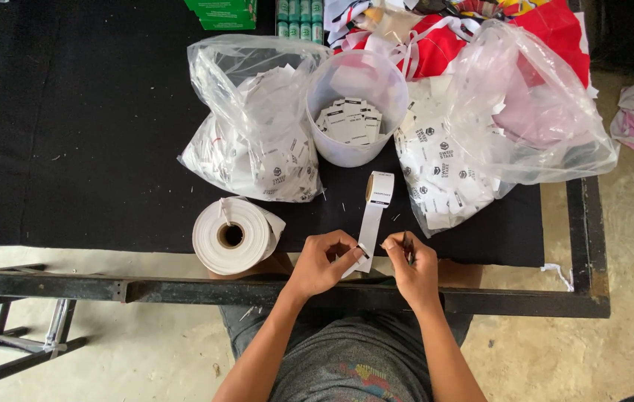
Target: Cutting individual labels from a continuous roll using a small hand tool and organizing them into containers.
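Note:
A narrow white ribbon of printed labels [371, 216] runs from a small roll [380, 187] on the black table toward me. My left hand [322, 262] pinches the near end of that ribbon between thumb and fingers. Close beside it, my right hand [411, 266] is closed around a thin dark tool [405, 244], its tip near the ribbon. Both hands hover at the table's front edge.
A large white roll [231, 235] lies left of my hands. Behind stand a translucent tub [358, 106] with cut labels and two clear plastic bags [257, 123] [510, 112] of labels. The black metal table frame [183, 289] runs along the front; concrete floor lies below.

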